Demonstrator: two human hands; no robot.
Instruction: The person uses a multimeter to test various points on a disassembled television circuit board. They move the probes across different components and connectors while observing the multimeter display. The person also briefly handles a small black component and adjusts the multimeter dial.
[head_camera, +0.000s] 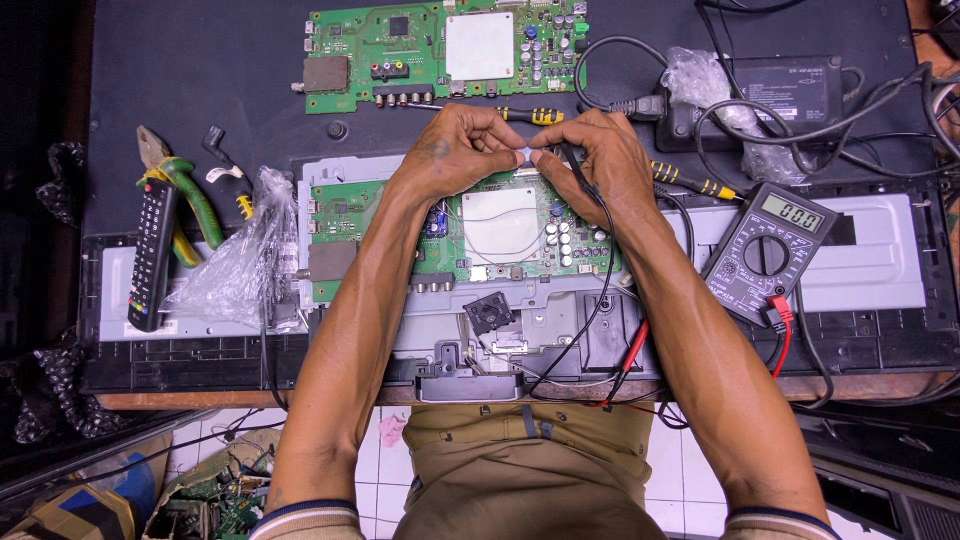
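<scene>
My left hand (462, 150) and my right hand (594, 158) meet at the far edge of a green circuit board (345, 215) mounted on a grey metal chassis (870, 270). Together the fingertips pinch a small pale flat ribbon connector (523, 155). A black probe lead (598, 300) runs from under my right hand down across the board. A square silver shield (500, 223) sits in the board's middle, between my forearms.
A second green circuit board (400, 50) lies at the back. A multimeter (766, 250) sits right, with red and black leads. A remote control (152, 255), pliers (185, 190) and a clear plastic bag (235, 265) lie left. A power adapter (780, 90) with cables sits back right.
</scene>
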